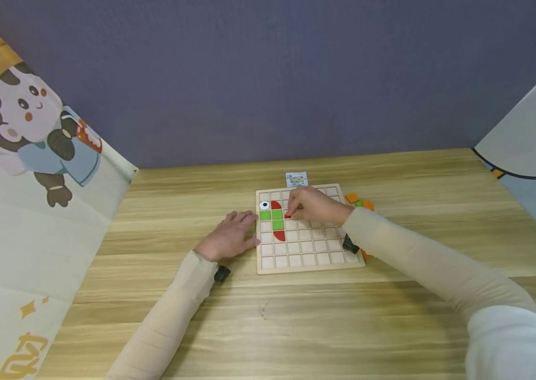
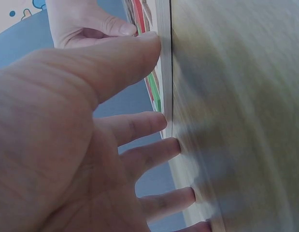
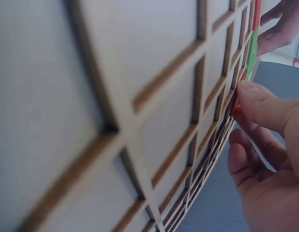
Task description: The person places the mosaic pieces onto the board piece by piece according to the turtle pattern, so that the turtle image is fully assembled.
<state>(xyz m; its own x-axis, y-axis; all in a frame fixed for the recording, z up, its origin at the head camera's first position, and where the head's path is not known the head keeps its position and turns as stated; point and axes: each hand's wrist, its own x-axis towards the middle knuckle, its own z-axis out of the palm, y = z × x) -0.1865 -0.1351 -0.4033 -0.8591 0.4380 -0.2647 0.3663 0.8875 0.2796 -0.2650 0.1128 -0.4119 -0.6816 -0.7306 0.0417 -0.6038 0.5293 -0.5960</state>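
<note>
A wooden grid board (image 1: pixel 308 260) lies on the table. In its left columns sit a round eye tile (image 1: pixel 265 205), several green square tiles (image 1: pixel 278 224), a red rounded tile (image 1: pixel 276 204) above them and a second red rounded tile (image 1: pixel 279 236) below. My right hand (image 1: pixel 314 205) pinches a red tile (image 3: pixel 234 100) between thumb and forefinger, over a cell right of the green ones; its full outline is hidden. With fingers spread, my left hand (image 1: pixel 230 236) rests at the board's left edge, its thumb (image 2: pixel 139 53) touching the side.
Behind the board lies a small picture card (image 1: pixel 296 179). Orange tiles (image 1: pixel 367 204) and a green one are scattered at the board's right side, partly covered by the right forearm. A dark blue wall (image 1: pixel 268 84) rises beyond the wooden table (image 1: pixel 192 211).
</note>
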